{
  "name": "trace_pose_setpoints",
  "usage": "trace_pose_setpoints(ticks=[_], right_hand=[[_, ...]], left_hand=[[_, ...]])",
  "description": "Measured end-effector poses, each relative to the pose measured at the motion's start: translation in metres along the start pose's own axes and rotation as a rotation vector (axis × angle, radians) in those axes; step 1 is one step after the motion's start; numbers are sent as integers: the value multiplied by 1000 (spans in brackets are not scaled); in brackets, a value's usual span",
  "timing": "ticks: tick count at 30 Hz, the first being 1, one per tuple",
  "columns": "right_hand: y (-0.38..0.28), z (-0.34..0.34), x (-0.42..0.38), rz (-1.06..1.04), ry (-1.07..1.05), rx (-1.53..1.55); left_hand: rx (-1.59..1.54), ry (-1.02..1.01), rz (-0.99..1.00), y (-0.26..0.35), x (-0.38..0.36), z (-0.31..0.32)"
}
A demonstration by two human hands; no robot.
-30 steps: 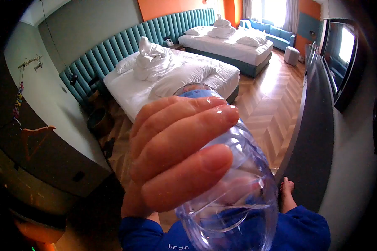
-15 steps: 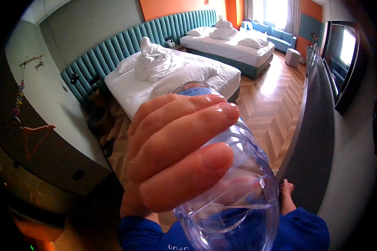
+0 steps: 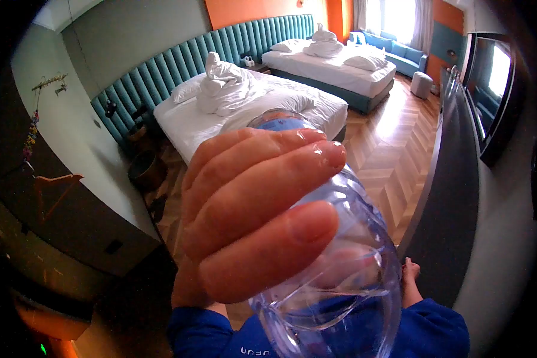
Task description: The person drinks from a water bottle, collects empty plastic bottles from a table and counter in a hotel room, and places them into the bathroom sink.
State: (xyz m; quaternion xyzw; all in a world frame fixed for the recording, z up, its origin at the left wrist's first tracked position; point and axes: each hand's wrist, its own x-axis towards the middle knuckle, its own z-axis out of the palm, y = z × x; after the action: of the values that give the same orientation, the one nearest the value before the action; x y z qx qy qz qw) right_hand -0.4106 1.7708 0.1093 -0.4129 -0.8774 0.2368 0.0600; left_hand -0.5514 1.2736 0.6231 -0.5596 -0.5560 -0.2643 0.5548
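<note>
A clear plastic bottle (image 3: pixel 364 238) fills the middle of the view, very close to me and tilted, its lower part running down in front of my chest. My left hand (image 3: pixel 259 215) is wrapped round it from the left, fingers closed and pointing right. A little clear liquid seems to show inside, and a blue band (image 3: pixel 283 124) is at the far end. Low on the right, beside the dark long counter (image 3: pixel 441 238), my right hand (image 3: pixel 410 271) hangs with curled fingers. Whether it holds anything is too small to tell.
Two beds with rumpled white bedding, a near bed (image 3: pixel 179 122) and a far bed (image 3: pixel 334 68), stand along the green headboard (image 3: pixel 155 71). A blue sofa (image 3: pixel 409 56) and a grey stool (image 3: pixel 422 85) are by the window. A television (image 3: pixel 489 89) hangs right; a wooden hanger (image 3: pixel 56 179) hangs left.
The room has shifted slightly right and down in view as my head moved. My left hand still grips the bottle in nearly the same place; my right hand stays low beside the counter.
</note>
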Motion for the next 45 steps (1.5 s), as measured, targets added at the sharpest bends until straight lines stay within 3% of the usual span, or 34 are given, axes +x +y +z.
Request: trace_pose_setpoints(ticks=[5,7,11,14,15,17,20,26,29,31,32,33,35,37,44,45], right_hand=[[-29,-18,-13,35,-73,33],[-42,-26,-21,394,144,484],[-19,-6,-4,430,124,605],[-7,5,3,387,128,639],[-2,11,5,97,193,487],[3,13,5,-191,254,330],[-6,-1,-8,-369,173,422],[23,30,15,-295,267,314],[21,25,13,-358,315,308],[-36,-20,-18,436,132,573],[-20,-7,-10,436,131,570],[-2,9,-2,101,254,395],[19,21,10,-233,368,209],[-17,-11,-7,336,213,272],[1,1,6,324,221,273],[-7,-6,-1,257,187,165]], left_hand=[[-2,-43,12,0,5,-7],[6,-36,14,1,4,-6],[31,6,12,2,4,-2],[23,-19,36,0,6,-4],[19,-30,44,-1,6,-4],[19,2,51,0,7,-2],[9,-9,54,0,8,-4],[7,-8,48,0,9,-3],[-9,-16,42,1,10,-4],[-17,-42,34,0,10,-7],[-19,-53,33,0,10,-7],[-21,-64,31,-1,9,-7],[-19,-48,35,-2,8,-6],[-21,-77,28,-2,9,-9],[-5,-28,23,-1,6,-4],[-10,-14,20,2,7,-2]])
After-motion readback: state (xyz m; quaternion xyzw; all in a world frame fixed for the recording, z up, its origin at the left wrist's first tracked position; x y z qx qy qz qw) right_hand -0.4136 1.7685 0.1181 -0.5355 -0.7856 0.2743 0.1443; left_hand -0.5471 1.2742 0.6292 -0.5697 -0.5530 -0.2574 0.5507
